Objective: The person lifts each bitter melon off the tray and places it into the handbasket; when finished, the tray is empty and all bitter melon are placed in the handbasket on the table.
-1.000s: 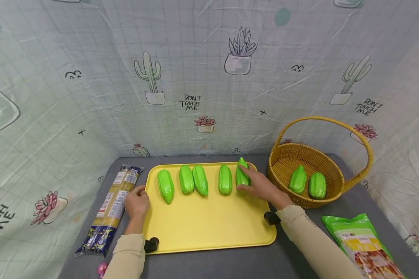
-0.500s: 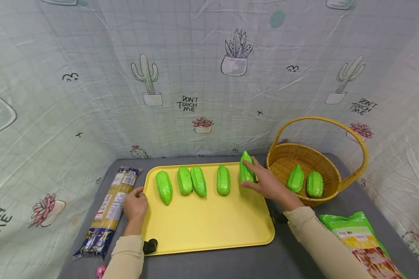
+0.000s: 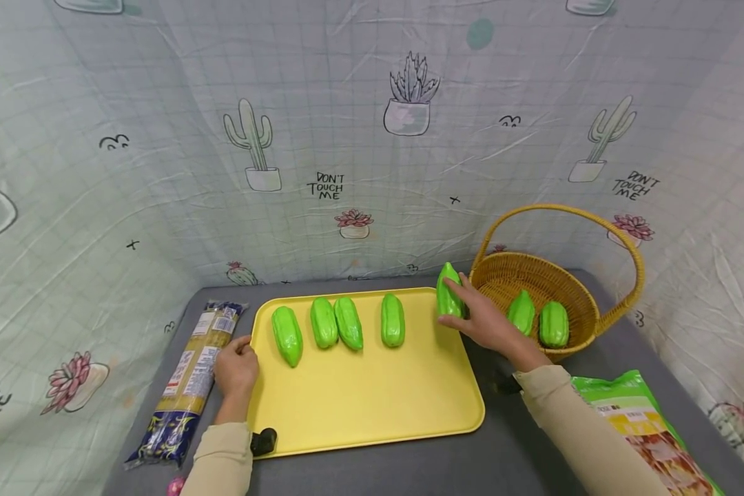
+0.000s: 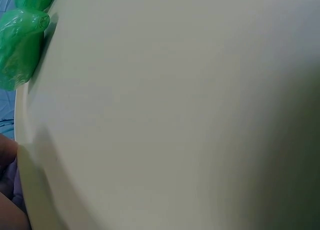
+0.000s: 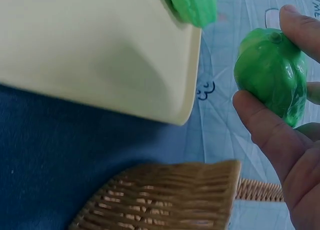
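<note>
My right hand grips a bright green, ridged, papaya-like fruit above the tray's back right corner. In the right wrist view the thumb and fingers curl round this fruit, away from the tray's edge. Several similar green fruits lie in a row along the back of the yellow tray. Beside the tray's left rim, my left hand has curled fingers at the edge; whether they pinch the rim is hidden. Two more green fruits lie inside the wicker basket, just right of my right hand.
A long packet of noodles lies left of the tray. The green food bag sits at the front right. Over the basket arches a tall handle. Behind the grey table hangs a printed curtain.
My right hand has lifted the green fruit off the tray and carried it right, towards the basket. The left hand stays by the tray's left edge. The head view has shifted slightly.
</note>
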`<action>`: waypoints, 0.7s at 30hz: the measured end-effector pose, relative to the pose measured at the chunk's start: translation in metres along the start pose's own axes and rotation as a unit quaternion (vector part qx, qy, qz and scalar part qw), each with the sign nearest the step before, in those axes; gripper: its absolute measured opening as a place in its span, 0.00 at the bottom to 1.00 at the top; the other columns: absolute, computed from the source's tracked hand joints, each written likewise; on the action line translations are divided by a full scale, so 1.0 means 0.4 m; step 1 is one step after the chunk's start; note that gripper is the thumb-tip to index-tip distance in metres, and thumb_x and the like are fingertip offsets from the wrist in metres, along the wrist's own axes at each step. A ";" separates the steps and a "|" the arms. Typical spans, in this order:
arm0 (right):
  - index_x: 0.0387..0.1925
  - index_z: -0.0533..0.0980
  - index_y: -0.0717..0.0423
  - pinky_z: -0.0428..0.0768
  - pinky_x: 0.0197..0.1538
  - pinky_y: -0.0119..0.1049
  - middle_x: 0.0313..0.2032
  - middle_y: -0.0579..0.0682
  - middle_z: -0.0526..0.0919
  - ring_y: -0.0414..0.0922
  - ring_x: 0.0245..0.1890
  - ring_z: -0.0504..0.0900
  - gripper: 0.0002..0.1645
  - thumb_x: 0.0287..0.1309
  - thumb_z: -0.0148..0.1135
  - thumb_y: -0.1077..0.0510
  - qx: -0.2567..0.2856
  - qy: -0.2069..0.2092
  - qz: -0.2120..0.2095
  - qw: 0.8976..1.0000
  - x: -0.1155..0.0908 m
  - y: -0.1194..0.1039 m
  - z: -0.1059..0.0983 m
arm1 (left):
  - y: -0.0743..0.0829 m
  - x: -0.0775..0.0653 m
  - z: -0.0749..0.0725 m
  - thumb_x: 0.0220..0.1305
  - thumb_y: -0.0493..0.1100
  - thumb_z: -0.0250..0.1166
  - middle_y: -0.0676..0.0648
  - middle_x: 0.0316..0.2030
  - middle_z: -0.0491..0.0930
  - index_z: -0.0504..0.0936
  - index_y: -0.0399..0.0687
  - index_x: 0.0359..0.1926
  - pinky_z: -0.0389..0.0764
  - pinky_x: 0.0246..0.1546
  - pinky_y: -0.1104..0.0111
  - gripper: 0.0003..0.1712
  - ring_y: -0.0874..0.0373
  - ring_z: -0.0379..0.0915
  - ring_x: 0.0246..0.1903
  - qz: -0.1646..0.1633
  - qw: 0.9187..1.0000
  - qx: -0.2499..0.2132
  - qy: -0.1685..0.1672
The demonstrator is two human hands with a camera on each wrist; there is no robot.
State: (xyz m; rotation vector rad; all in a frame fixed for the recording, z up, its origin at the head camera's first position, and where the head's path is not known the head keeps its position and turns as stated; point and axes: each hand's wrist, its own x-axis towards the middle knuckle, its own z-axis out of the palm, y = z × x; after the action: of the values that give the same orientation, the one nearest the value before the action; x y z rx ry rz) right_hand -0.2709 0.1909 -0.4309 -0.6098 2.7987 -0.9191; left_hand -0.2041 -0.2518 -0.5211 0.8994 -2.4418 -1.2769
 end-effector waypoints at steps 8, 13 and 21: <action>0.82 0.47 0.51 0.66 0.69 0.69 0.81 0.66 0.36 0.71 0.77 0.52 0.53 0.68 0.64 0.43 -0.003 0.004 0.016 1.000 -0.018 0.033 -0.024 | 0.002 -0.001 -0.002 0.75 0.37 0.47 0.30 0.59 0.79 0.81 0.37 0.61 0.73 0.57 0.41 0.22 0.30 0.73 0.58 -0.001 1.000 -0.001 -0.002; 0.82 0.46 0.52 0.64 0.69 0.71 0.81 0.67 0.37 0.72 0.77 0.52 0.53 0.68 0.62 0.40 -0.019 0.011 0.021 1.000 -0.024 0.047 -0.039 | -0.001 0.002 -0.002 0.75 0.37 0.47 0.31 0.59 0.79 0.81 0.38 0.60 0.73 0.57 0.41 0.22 0.30 0.73 0.59 -0.004 1.000 -0.002 0.002; 0.82 0.47 0.55 0.59 0.69 0.75 0.80 0.69 0.38 0.73 0.71 0.63 0.53 0.69 0.63 0.42 -0.025 0.036 0.026 0.999 -0.035 0.063 -0.063 | 0.002 -0.003 -0.004 0.75 0.38 0.47 0.31 0.57 0.80 0.82 0.38 0.60 0.74 0.53 0.42 0.22 0.31 0.75 0.55 0.000 1.000 -0.001 -0.002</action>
State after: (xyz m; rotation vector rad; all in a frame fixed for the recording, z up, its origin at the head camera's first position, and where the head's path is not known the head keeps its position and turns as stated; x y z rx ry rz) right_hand -0.2726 0.2287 -0.4256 -0.5176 2.8933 -0.8817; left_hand -0.2028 -0.2519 -0.5195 0.8960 -2.4436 -1.2813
